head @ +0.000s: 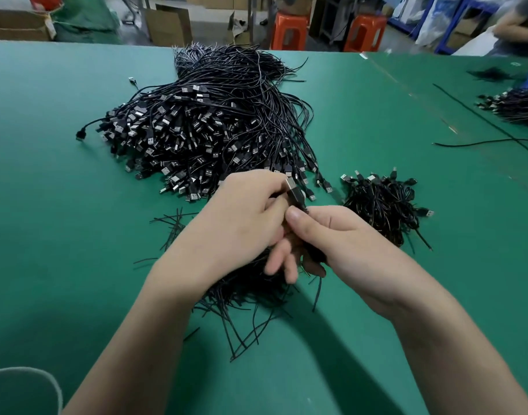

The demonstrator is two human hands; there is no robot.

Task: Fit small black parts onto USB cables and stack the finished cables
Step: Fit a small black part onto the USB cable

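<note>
Hands together low over green table [62, 205], brought close, likely for fitting a small black part. Firm grip of left hand [241, 214] round USB cable [299, 202], plug end upward for steadiness. Pinch of right hand [340, 235] on same cable just below plug, thumb flat against cord, probably to seat or slide part. Part itself too small to tell. Silver metal shell [291, 185], black moulded body, thin cord mostly hidden between palms. Big heap [211, 124] just beyond for easy reach; smaller pile [379, 202] to right, seemingly finished ones.
</note>
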